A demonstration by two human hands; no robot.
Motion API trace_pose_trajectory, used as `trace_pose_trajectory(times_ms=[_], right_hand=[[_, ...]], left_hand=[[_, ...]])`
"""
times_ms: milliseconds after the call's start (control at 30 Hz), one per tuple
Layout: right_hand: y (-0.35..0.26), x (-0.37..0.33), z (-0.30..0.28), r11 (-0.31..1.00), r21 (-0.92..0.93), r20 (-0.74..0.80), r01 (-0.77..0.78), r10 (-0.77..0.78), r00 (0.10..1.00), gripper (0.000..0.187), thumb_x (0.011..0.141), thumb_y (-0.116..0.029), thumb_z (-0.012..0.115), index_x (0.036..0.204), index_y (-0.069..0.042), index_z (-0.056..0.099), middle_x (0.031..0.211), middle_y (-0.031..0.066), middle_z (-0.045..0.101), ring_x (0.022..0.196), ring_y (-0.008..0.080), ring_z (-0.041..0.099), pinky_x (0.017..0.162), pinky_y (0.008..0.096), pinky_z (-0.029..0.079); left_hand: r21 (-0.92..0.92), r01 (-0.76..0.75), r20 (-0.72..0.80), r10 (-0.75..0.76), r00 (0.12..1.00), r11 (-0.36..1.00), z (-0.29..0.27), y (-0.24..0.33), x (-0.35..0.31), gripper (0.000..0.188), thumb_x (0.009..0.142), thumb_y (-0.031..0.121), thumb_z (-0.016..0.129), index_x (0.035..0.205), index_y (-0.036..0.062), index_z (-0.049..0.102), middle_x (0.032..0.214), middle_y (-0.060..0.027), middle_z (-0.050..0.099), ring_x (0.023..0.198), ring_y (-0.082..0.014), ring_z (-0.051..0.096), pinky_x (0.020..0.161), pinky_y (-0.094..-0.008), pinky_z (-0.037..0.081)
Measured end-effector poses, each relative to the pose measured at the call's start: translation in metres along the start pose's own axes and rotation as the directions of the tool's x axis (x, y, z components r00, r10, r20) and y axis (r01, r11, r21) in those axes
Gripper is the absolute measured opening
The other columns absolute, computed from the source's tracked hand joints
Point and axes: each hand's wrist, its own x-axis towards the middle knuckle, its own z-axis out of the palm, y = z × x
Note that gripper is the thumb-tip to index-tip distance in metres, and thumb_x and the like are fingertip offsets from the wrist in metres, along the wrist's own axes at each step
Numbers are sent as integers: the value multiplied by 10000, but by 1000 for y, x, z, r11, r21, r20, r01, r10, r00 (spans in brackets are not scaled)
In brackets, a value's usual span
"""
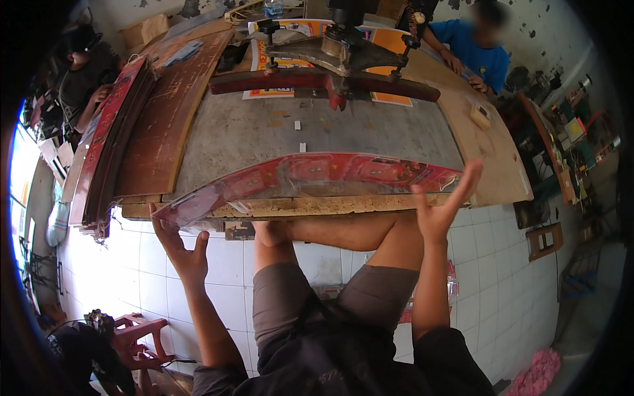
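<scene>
Head view, hands flanking red strip, apparently printed, lettered posters beyond

Shirt: was black, faintly printed in front
Sleeves: were dark and short
Shorts: were grey-brown, beyond the shirt
Left hand, right hand: were bare

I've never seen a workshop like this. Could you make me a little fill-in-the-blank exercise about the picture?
1. The left hand is by the left end of the long strip, and the right hand is by its ____ end.
2. The strip is mostly ____.
3. The person at the upper right wears a ____ shirt.
4. The floor tiles are ____.

Missing words: right; red; blue; white.
</scene>
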Motion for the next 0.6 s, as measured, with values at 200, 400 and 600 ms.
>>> trace_pose_trajectory(times_ms=[200, 400, 600], right_hand=[[44, -22, -19, 713, 360, 381, -602, 477, 792, 595, 1031, -295, 740, 1511, -22, 516, 1507, 143, 561, 1380, 238, 536, 1175, 391, 382], [58, -7, -21, 536, 482, 458, -693, 520, 721, 395, 1094, -253, 650, 1416, -36, 578, 1292, 57, 689, 1178, 117, 625, 1056, 300, 454], [41, 28, -21, 536, 459, 410, -708, 579, 704, 538, 1088, -212, 630, 1577, -45, 479, 1396, 120, 654, 1233, 152, 621, 1099, 326, 464]], left_hand=[[-4, 187, 27, -187, 982, 982, -17, -23, -10, 967, 973, 252, 819, 1681, -1, 211, 1574, -224, 499, 1485, -325, 474, 1232, -457, 363], [-138, 143, -32, -148, 988, 980, 5, 13, 17, 771, 1004, 71, 734, 1640, -26, 309, 1516, -222, 557, 1379, -262, 568, 1166, -385, 430], [-62, 237, 134, -227, 965, 970, 12, 43, 59, 598, 1088, 189, 626, 1596, -44, 413, 1406, -206, 651, 1256, -234, 654, 1062, -368, 515]])
